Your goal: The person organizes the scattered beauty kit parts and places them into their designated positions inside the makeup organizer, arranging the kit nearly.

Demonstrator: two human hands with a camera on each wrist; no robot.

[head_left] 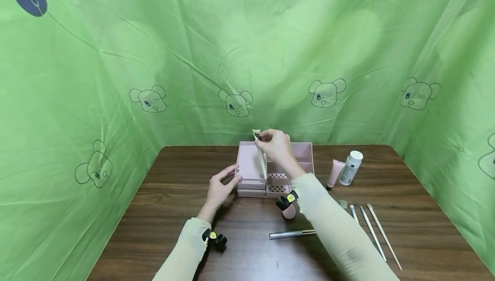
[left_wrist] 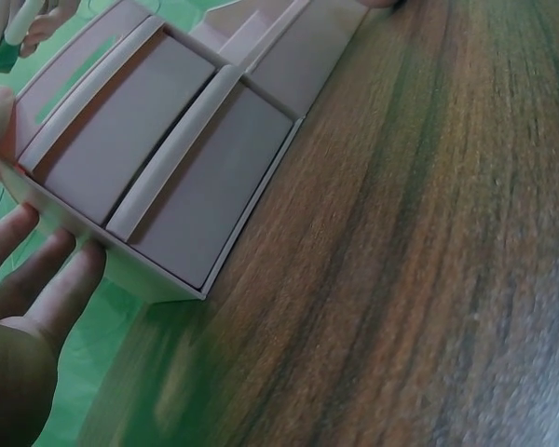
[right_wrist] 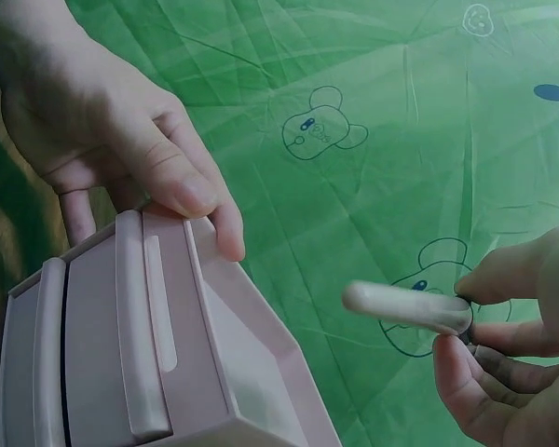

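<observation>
My left hand (head_left: 219,190) holds the front left corner of a pink desktop organizer (head_left: 249,160). In the left wrist view its thumb lies at the top front edge and the fingers (left_wrist: 74,279) along the side wall, beside two drawers (left_wrist: 210,177). Over the organizer, my right hand (head_left: 279,147) pinches a makeup brush (head_left: 261,160) near its upper end. The brush's pale handle (right_wrist: 401,303) points down, its rounded end turned toward the right wrist camera. Fingers partly hide the dark band below its cream tip.
Right of the organizer stand a pink tube (head_left: 335,172) and a white-capped bottle (head_left: 351,168). Several brushes (head_left: 383,233) lie at the right, some partly behind my sleeve. A silver stick (head_left: 286,234) and a round pink piece (head_left: 288,212) lie in front. Green cloth (head_left: 193,79) encloses the table.
</observation>
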